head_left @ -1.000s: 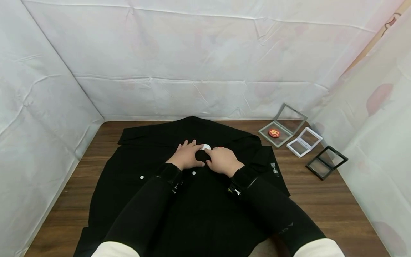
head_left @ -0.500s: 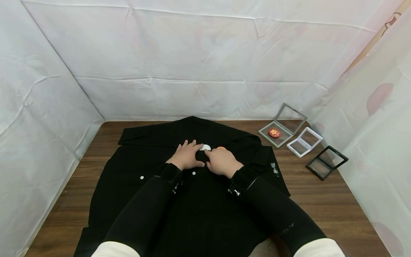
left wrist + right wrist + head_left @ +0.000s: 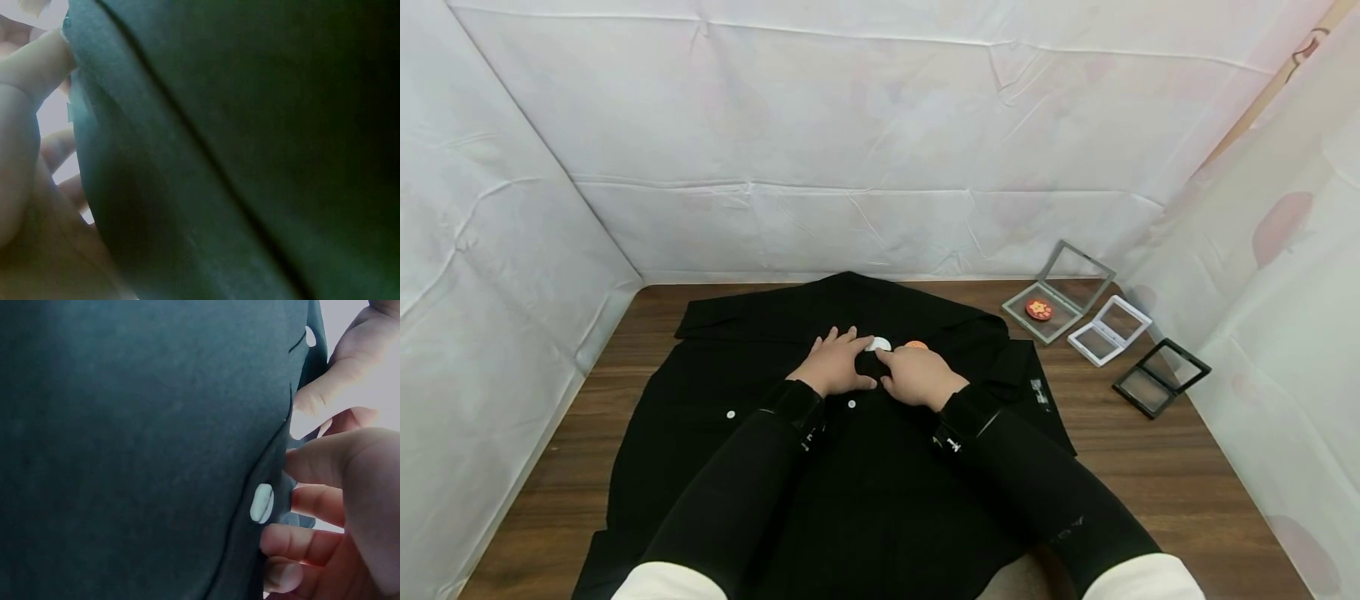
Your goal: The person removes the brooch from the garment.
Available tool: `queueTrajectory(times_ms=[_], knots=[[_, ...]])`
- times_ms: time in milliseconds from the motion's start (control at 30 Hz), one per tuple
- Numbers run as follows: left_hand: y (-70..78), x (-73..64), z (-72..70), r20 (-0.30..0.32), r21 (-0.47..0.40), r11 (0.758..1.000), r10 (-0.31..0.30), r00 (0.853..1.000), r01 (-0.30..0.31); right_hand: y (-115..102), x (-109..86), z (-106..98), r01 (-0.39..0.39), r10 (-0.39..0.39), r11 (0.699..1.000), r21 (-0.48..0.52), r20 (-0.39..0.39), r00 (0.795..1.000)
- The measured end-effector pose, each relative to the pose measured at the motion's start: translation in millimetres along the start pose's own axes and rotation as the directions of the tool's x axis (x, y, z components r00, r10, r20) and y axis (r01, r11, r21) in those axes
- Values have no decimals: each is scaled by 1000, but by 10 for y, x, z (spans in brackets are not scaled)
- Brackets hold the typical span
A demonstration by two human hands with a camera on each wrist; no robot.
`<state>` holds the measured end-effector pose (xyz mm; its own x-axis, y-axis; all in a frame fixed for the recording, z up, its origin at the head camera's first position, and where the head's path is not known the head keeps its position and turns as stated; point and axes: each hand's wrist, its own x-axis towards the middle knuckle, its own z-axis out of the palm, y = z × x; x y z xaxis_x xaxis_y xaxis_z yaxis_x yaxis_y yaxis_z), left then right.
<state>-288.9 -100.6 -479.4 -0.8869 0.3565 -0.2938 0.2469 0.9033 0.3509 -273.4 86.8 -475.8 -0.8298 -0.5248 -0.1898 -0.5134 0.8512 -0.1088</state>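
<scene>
A black shirt [image 3: 880, 483] with small white buttons lies spread on the table. My left hand [image 3: 832, 364] rests on its upper front, fingers straight and spread, the index fingertip at a white round piece [image 3: 880, 343]. Close by, my right hand [image 3: 921, 377] has curled fingers that pinch the shirt's fabric, its index finger just below the white piece. Behind its knuckles shows part of an orange round piece [image 3: 916, 344]. In the left wrist view, dark cloth covers most of the frame. A white button [image 3: 262, 504] lies close to the fingers in the right wrist view.
At the back right stands an opened grey-framed case [image 3: 1033, 325] holding a red round badge [image 3: 1038, 309] with a flower pattern. Beside it are an opened white-framed case [image 3: 1097, 343] and a black-framed one [image 3: 1150, 392]. White cloth walls [image 3: 850, 233] border the table [image 3: 1180, 500].
The orange piece behind my right hand shows more than a second ago. Both hands keep nearly the same place, and the whole view has shifted very slightly.
</scene>
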Motion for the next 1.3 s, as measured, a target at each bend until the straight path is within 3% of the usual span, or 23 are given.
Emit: queueTrajectory(times_ms=[533, 1300], knots=[[3, -28, -27, -1, -13, 1000, 7, 1000, -7, -1, 51, -27, 1, -1, 1000, 2, 45, 999], [16, -23, -36, -2, 7, 1000, 7, 1000, -7, 52, 67, 23, 12, -12, 1000, -6, 33, 999]])
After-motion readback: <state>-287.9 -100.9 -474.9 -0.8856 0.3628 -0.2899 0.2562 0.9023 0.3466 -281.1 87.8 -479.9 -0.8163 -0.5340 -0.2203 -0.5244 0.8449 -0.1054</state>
